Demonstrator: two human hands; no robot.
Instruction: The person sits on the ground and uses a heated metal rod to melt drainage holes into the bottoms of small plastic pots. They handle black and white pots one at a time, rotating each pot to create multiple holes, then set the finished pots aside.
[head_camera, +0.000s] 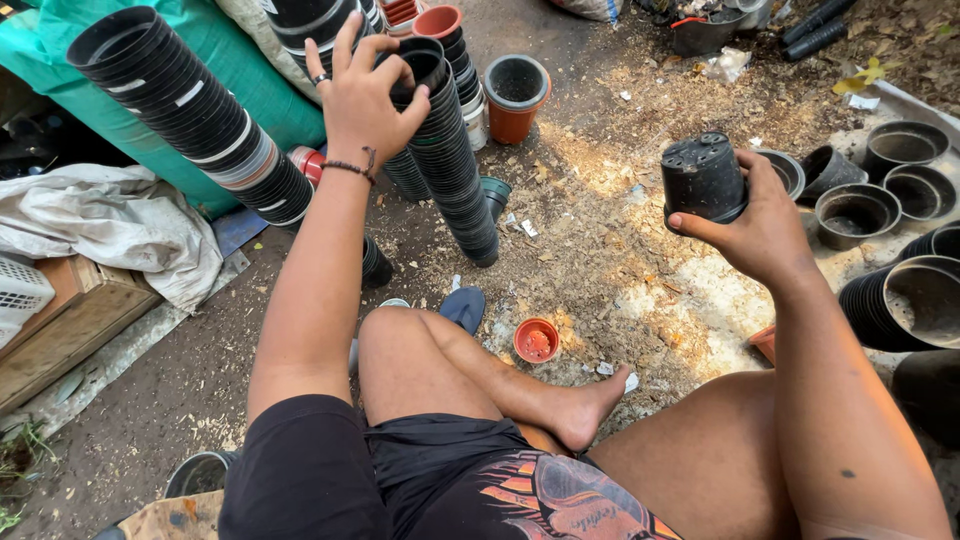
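My left hand (362, 95) is raised to the top of a tall leaning stack of black plastic pots (452, 170), fingers curled over its rim. My right hand (765, 230) holds a short stack of black pots (703, 178) upside down, bottoms toward me, above the dirt ground. I sit on the ground with my legs folded, a bare foot (590, 405) in front of me.
A long stack of black pots (190, 110) leans on a green tarp at left. An orange pot (516, 95) stands behind, a small orange one (537, 340) by my foot. Loose black pots (857, 212) and a lying stack (905, 305) sit at right. A wooden crate (70, 320) is at left.
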